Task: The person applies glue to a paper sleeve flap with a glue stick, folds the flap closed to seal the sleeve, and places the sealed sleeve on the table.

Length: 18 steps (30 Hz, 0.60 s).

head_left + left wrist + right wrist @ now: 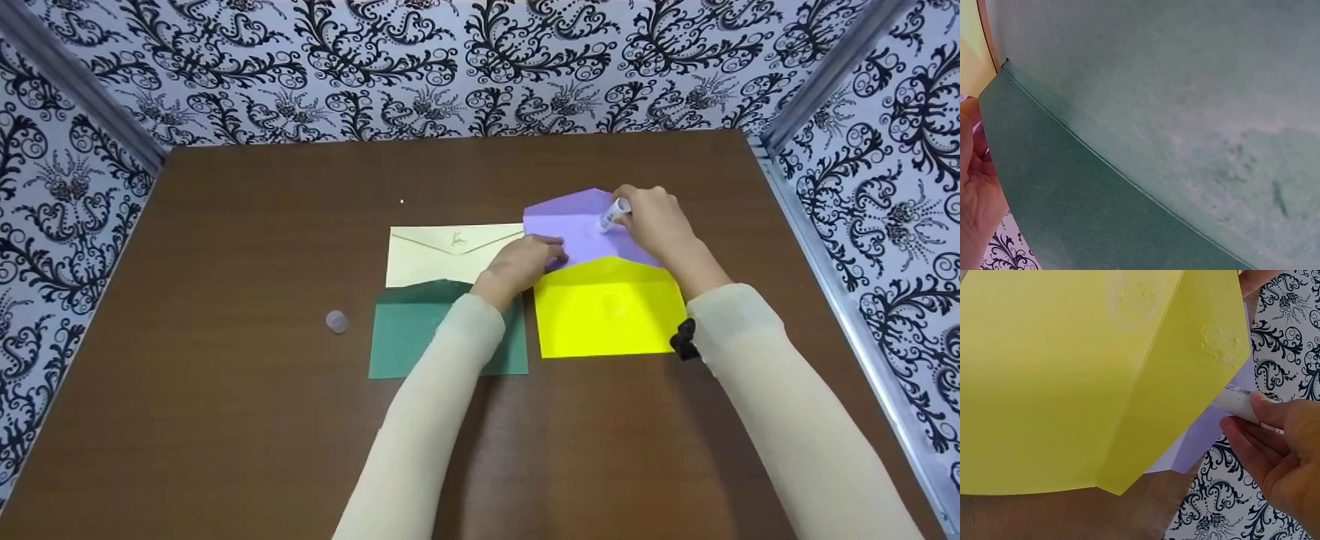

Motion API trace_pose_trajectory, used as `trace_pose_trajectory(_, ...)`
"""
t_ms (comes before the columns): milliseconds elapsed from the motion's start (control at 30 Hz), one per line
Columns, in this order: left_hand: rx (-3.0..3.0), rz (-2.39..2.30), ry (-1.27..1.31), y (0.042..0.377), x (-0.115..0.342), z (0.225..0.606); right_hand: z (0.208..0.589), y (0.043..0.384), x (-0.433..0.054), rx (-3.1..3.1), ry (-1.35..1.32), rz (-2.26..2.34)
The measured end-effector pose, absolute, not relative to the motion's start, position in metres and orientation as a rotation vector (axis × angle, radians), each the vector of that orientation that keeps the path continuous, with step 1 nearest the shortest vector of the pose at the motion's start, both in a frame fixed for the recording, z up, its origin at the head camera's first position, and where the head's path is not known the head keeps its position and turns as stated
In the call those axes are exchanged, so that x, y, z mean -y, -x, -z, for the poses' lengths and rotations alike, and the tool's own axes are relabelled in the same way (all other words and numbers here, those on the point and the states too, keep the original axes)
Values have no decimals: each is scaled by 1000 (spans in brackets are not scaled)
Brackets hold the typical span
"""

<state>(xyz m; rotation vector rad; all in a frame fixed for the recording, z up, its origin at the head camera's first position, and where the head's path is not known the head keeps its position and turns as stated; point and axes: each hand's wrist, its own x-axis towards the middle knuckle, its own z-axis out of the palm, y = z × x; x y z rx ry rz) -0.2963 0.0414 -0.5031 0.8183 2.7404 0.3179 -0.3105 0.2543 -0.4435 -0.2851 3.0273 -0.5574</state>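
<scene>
In the head view my right hand [658, 223] grips a white glue stick [615, 214], tilted with its lower end on the purple envelope [574, 238], whose flap is spread upward. In the right wrist view the thumb and fingers pinch the glue stick [1235, 403], partly hidden behind the yellow flap. My left hand [519, 264] rests on the purple envelope's lower left part, fingers pointing right. Below lies a yellow envelope [600, 319] with its flap up; whitish glue patches [1221, 344] show on it.
A cream envelope [442, 262] with its flap folded down lies left of the purple one. Under my left forearm is a green envelope [409, 341], flap raised. A translucent round cap [337, 322] stands farther left on the brown table [225, 420]. Patterned walls [375, 67] enclose the table.
</scene>
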Motion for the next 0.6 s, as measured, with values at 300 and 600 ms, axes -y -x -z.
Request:
trace_pose_trajectory(300, -2753, -286, -811, 294, -42, 502, 437, 307, -255, -2958, 324, 500)
trace_pose_trajectory(600, -2733, -326, -747, 294, -44, 501, 434, 304, -254, -2924, 359, 496)
